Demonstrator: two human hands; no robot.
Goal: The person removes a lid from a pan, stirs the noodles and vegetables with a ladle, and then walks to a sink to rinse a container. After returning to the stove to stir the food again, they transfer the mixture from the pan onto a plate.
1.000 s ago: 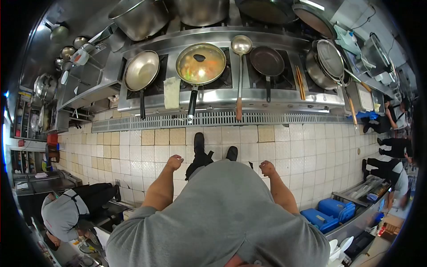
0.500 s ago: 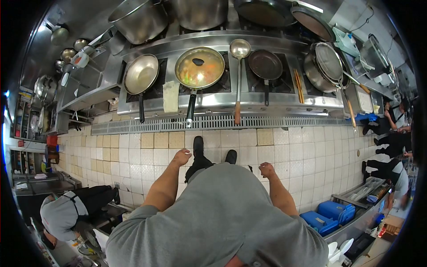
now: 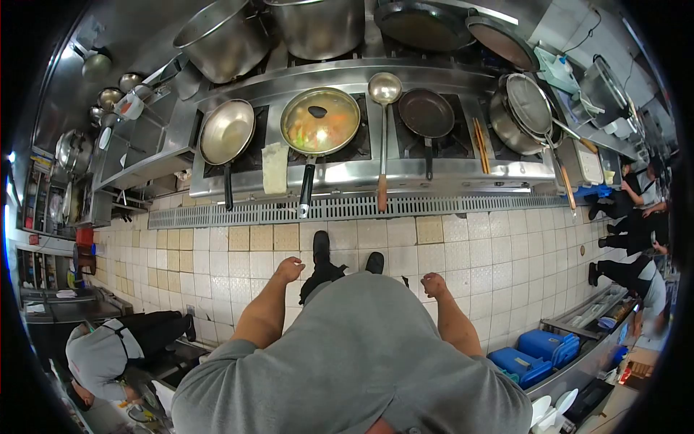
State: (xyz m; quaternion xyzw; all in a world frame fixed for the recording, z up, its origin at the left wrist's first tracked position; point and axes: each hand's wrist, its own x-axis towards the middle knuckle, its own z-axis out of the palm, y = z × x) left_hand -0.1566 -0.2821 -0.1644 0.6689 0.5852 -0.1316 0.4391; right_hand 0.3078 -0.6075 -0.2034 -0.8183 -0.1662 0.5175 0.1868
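Observation:
My left hand [image 3: 290,270] hangs over the tiled floor beside my leg, its fingers loosely bent and apart with nothing in them. On the other side, my right hand [image 3: 434,285] hangs relaxed, also holding nothing. Neither touches the stove. In front of me on the stove are an empty-looking frying pan [image 3: 227,132] and a pan with a glass lid [image 3: 320,121] over orange and green food. A folded cloth [image 3: 275,168] lies between their handles. A long-handled ladle [image 3: 384,90], a small dark frying pan [image 3: 426,113] and wooden chopsticks [image 3: 481,146] sit further right.
Large steel pots [image 3: 316,29] stand on the back burners. A strainer [image 3: 529,104] rests on a pot at right, its handle jutting past the stove edge. A floor grate [image 3: 332,210] runs along the stove. Blue bins [image 3: 522,364] are behind right; a co-worker [image 3: 105,358] bends behind left.
The whole view has shifted slightly, so the stove, floor and my feet sit a little lower in it. Both hands still hang empty at my sides.

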